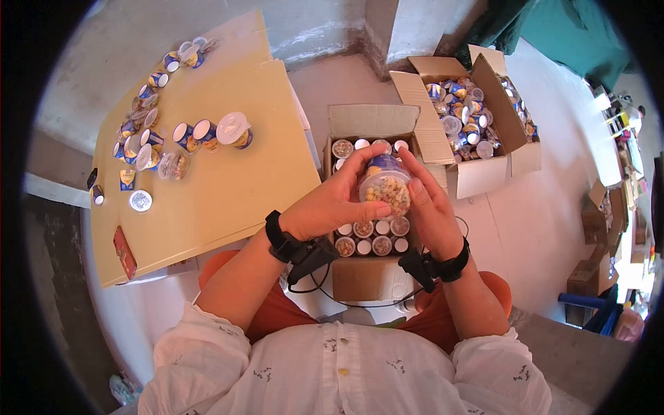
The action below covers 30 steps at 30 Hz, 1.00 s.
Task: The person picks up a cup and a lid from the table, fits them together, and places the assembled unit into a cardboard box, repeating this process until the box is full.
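So, that snack cup [386, 192] got a two-handed grip

I saw the left hand [330, 199] and right hand [437, 211] with fingers curled around its sides, over the open carton [373, 280], with the yellowish table [235, 190] off to the left.

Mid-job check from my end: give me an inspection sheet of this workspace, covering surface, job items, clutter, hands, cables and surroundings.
Surface: tan tabletop to the left, with loose cups near its middle and far left side.
Job items: blue-labelled cup held over an open carton that has cups in rows.
Clutter: red phone by the tabletop's near edge; second carton heaped with jumbled cups.
Hands: left hand and right hand both grip the held cup.
Cables: black cable loops below the wrists, near the open carton's front flap.
Surroundings: pale wall ahead; green cloth far right.
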### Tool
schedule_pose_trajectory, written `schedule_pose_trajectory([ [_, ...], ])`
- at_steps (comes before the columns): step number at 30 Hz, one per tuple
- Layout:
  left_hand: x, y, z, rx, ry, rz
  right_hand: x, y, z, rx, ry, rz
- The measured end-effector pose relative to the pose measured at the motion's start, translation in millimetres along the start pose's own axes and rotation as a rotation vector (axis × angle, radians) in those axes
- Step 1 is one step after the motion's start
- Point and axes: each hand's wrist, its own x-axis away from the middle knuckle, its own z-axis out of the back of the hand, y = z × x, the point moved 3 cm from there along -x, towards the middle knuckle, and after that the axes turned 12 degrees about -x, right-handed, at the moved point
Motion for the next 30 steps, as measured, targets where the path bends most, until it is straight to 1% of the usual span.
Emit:
schedule_pose_trajectory([
  [3, -0.2, -0.6, 1.2, -0.028, 0.019, 0.004, -1.9, -0.2, -2.1, -0.013, -0.029, -0.034],
  [5, -1.0, -5.6, 2.8, -0.194, 0.027, -0.005, -3.0, 0.0, -1.7, -0.023, -0.045, -0.063],
  [8, -2.2, -10.7, 0.8, -0.211, 0.049, -0.026, -3.6, 2.6, 3.9, 0.015, 0.020, -0.119],
  [10, -4.5, -10.1, 1.6, -0.178, 0.071, -0.042, -2.9, 1.6, 5.3, -0.021, 0.087, -0.032],
  [12, -6.1, -9.6, 0.5, -0.146, 0.093, -0.058, -1.4, 1.1, 2.8, -0.065, 0.112, -0.019],
  [14, -7.1, -11.9, -4.2, -0.041, 0.072, 0.029, 0.0, 2.8, 0.2, -0.107, 0.136, -0.006],
  [16, -7.9, -9.5, -5.1, -0.045, 0.092, 0.023, 0.5, 3.9, -2.7, -0.241, 0.117, 0.036],
  [18, -8.0, -5.7, -5.0, -0.048, 0.110, 0.019, 0.2, 1.1, -2.0, -0.242, 0.098, 0.015],
  [20, -7.1, -0.8, -2.6, -0.115, 0.105, -0.014, -0.4, -0.6, 1.8, -0.244, 0.079, -0.005],
  [21, -7.0, -3.8, -0.8, -0.115, 0.104, -0.012, -1.0, -1.6, 4.1, -0.161, 0.039, 0.002],
  [22, -7.1, -9.3, 0.7, -0.178, 0.084, -0.012, -1.4, -2.7, 5.5, -0.078, -0.001, 0.009],
  [23, -7.4, -12.5, 1.5, -0.241, 0.064, -0.011, -1.6, -4.0, 7.2, -0.078, -0.001, 0.008],
  [26, -8.6, -13.2, 2.8, -0.285, 0.061, -0.016, -1.1, -5.4, 8.1, -0.050, 0.006, -0.038],
  [29, -7.6, -5.9, 0.9, -0.258, 0.054, -0.021, 0.6, -4.5, 4.6, -0.019, 0.015, 0.002],
  [30, -8.5, -6.2, -1.3, -0.258, 0.054, -0.021, 1.1, -1.2, 4.6, -0.073, 0.041, 0.021],
])
